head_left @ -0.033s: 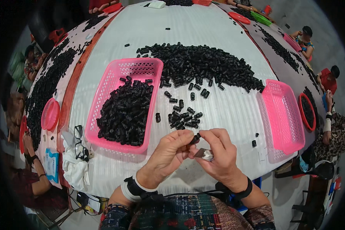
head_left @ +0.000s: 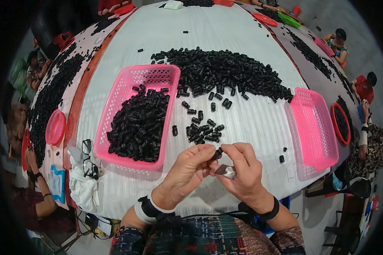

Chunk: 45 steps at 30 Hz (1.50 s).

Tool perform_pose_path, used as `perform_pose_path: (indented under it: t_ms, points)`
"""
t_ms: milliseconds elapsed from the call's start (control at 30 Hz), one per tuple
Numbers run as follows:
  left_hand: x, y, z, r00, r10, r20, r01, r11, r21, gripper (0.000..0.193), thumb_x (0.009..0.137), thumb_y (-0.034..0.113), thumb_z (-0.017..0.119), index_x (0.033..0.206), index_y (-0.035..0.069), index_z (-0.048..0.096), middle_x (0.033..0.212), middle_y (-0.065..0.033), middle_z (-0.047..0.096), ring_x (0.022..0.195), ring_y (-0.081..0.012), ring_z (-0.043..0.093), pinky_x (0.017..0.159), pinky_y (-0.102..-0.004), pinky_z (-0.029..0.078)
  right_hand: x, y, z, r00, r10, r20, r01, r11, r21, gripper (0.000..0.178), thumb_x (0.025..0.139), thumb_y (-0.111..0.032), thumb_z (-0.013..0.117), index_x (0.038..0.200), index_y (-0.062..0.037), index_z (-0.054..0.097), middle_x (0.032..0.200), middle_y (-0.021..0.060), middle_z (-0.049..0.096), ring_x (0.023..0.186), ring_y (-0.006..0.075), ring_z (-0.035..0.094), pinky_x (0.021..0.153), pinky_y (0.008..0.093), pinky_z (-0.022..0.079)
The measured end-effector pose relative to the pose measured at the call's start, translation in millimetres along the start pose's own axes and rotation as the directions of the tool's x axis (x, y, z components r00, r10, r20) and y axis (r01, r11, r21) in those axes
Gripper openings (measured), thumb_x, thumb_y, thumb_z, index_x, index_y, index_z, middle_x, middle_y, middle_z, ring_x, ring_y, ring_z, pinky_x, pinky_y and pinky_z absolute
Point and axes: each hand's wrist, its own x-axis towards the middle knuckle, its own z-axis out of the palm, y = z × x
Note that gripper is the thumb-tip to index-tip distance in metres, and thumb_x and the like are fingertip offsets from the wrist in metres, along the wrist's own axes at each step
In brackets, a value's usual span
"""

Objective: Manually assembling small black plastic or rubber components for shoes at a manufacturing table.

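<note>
My left hand [head_left: 186,168] pinches a small black cylindrical plastic part [head_left: 218,153] between thumb and fingers. The fingertips of my right hand [head_left: 244,172] meet the same part from the other side. Tucked in my right hand is a short flat tool [head_left: 226,171], greyish with a whitish wrapped section; its far end is hidden by the fingers. Just beyond my hands lies a loose group of similar black parts [head_left: 204,132]. To the left stands a pink basket [head_left: 101,142] partly filled with such parts.
A large heap of black parts [head_left: 225,70] spreads across the white-covered table [head_left: 127,182]. Another pink basket [head_left: 312,127] is at the right. Glasses [head_left: 88,163] and a white cloth [head_left: 81,189] lie at the left edge. Other people work at side tables.
</note>
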Motion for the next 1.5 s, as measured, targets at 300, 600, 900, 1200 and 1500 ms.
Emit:
perform_pose_path:
  t_ms: [300,600,900,1200,1500]
  points:
    - [0,1,0,0.992,-0.079,0.098,0.074,0.995,0.063,0.02,0.086,0.019,0.054,0.094,0.0,0.057,0.082,-0.0053,0.06,0.069,-0.0118,0.057,0.057,-0.0246,0.046,0,8,-1,1.0,0.021,0.019,-0.022,0.997,0.071,0.045,0.058,-0.004,0.075,0.098,0.0011,0.056,0.085,0.0122,0.053,0.068,0.0211,0.057,0.055,0.0281,0.047]
    - [-4,3,-7,0.993,-0.056,0.103,0.044,0.993,0.113,0.022,0.086,0.019,0.054,0.097,-0.001,0.059,0.08,-0.0091,0.062,0.071,-0.013,0.058,0.059,-0.0245,0.046,0,9,2,0.999,-0.028,0.016,0.026,0.994,0.103,0.052,0.052,-0.004,0.074,0.101,0.0007,0.057,0.085,0.0112,0.052,0.067,0.0201,0.057,0.053,0.0263,0.047]
    - [-8,-3,-5,0.992,-0.031,0.12,0.034,0.999,-0.026,0.019,0.087,0.016,0.053,0.093,-0.001,0.059,0.081,-0.008,0.061,0.071,-0.0132,0.057,0.065,-0.0256,0.047,-7,8,11,0.962,-0.246,-0.121,0.242,0.969,-0.053,0.053,0.046,0.0,0.065,0.099,0.004,0.059,0.079,0.0104,0.053,0.055,0.0211,0.05,0.045,0.0298,0.039]
    - [-10,-5,-2,0.999,-0.032,0.038,0.033,0.999,-0.02,0.021,0.086,0.017,0.054,0.096,-0.001,0.06,0.078,-0.0059,0.06,0.067,-0.0117,0.054,0.06,-0.0244,0.042,-7,3,10,0.957,-0.265,-0.116,0.256,0.963,-0.086,0.045,0.051,0.0,0.066,0.095,0.0051,0.06,0.075,0.0088,0.052,0.051,0.0182,0.046,0.042,0.0292,0.035]
    - [-11,-3,-3,0.999,-0.029,0.013,0.029,1.0,0.007,0.019,0.085,0.015,0.055,0.095,-0.001,0.059,0.081,-0.0055,0.059,0.068,-0.011,0.054,0.06,-0.0241,0.044,-13,7,14,0.961,-0.264,-0.082,0.261,0.964,-0.049,0.042,0.05,0.0,0.066,0.091,0.003,0.059,0.07,0.0084,0.051,0.053,0.0191,0.049,0.043,0.0286,0.037]
